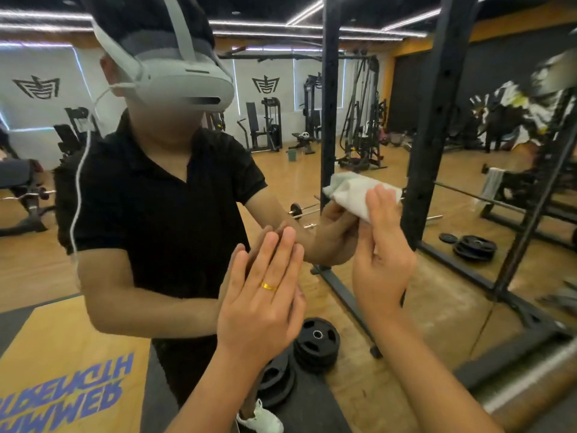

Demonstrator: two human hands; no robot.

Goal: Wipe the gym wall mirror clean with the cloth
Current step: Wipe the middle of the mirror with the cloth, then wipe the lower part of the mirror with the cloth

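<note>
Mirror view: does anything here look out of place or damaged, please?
Nothing looks damaged. Reflected in the mirror, weight plates lie loose on the floor, and the left hand presses flat on the glass, risking prints.

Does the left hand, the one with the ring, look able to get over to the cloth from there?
Probably yes. The left hand lies flat on the mirror, close beside the right hand, which holds the cloth against the glass. Nothing shows between the two hands to block it.
</note>
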